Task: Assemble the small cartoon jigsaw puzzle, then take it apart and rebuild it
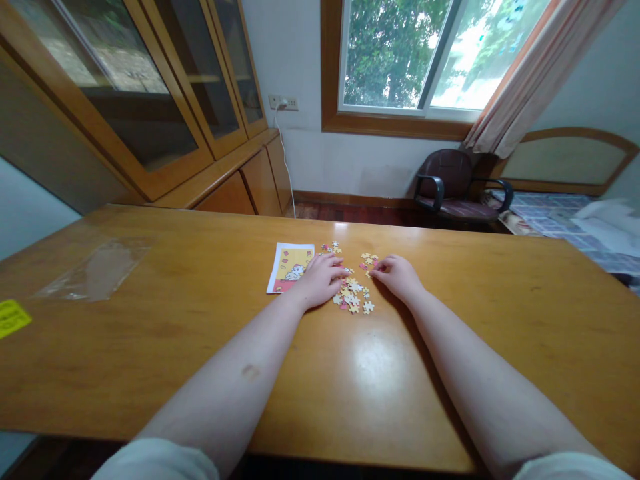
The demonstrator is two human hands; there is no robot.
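A loose heap of jigsaw puzzle pieces [353,291], yellow, white and pink, lies in the middle of the table. My left hand [323,279] rests palm down at the heap's left side, fingers stretched out and slightly apart, their tips among the pieces. It covers the right edge of a picture card [286,268] that shows a white cartoon animal on yellow and pink. Right of the heap, my right hand [399,276] is closed in a pinch on a small yellowish puzzle piece [369,274]. Several more pieces [369,258] lie just beyond its fingertips, and a few others [335,247] behind my left hand.
The wooden table [200,333] spans the view. A clear plastic bag [100,268] lies flat at the left, near a yellow label [13,319] at the edge. Beyond the table stand a glass-door cabinet [200,80], an office chair [457,183] and a bed [565,217].
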